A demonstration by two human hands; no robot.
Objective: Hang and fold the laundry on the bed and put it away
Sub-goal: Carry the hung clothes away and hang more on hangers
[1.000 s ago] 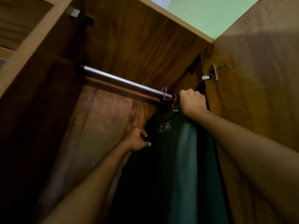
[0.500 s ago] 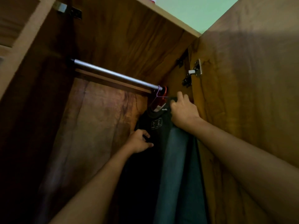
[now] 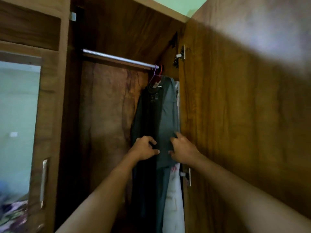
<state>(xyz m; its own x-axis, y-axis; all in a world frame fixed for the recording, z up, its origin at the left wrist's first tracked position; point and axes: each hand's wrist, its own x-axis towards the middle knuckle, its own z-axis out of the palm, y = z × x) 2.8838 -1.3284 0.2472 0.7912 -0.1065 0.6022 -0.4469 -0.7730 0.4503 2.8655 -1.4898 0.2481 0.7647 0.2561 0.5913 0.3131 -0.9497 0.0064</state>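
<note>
Grey cloth is sitting in my right hand [image 3: 184, 149]: its fingers [image 3: 174, 140] are curling round the lower part of the grey garment [image 3: 168, 115]. My left hand [image 3: 143, 149] is pinching the dark shirt [image 3: 148, 115] just to the left, thumb and fingers closed on the fabric. Both garments are hanging at the far right end of the metal rail [image 3: 117, 58] inside the wardrobe, below a purple hanger [image 3: 154, 75] and a red hanger [image 3: 161, 70], beside the open door [image 3: 235, 115]. A white garment [image 3: 173, 190] is hanging just right of them.
</note>
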